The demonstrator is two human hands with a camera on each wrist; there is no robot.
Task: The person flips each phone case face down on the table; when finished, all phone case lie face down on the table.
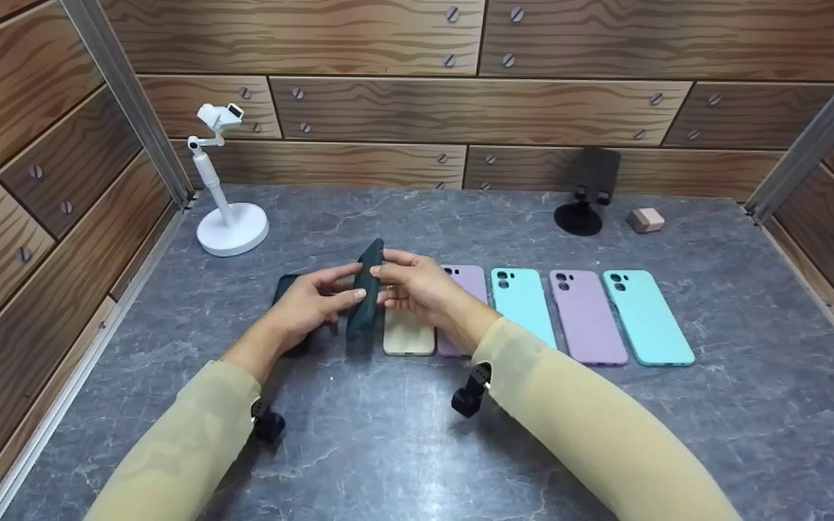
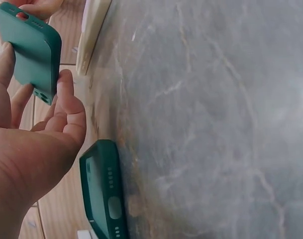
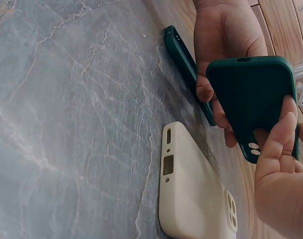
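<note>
Both hands hold a dark green phone case upright above the table, edge-on in the head view. My left hand grips its left side, thumb toward me. From the right, my right hand pinches the case near its upper part. In the right wrist view the case's camera holes are at the lower end, near the right fingers. Another dark green phone case lies on the table, partly hidden beneath the left hand in the head view. A cream phone case lies below the right hand.
Right of the cream case lie a purple case, a turquoise case, another purple case and another turquoise case. Toward the back stand a white stand, a black phone stand and a small pinkish block.
</note>
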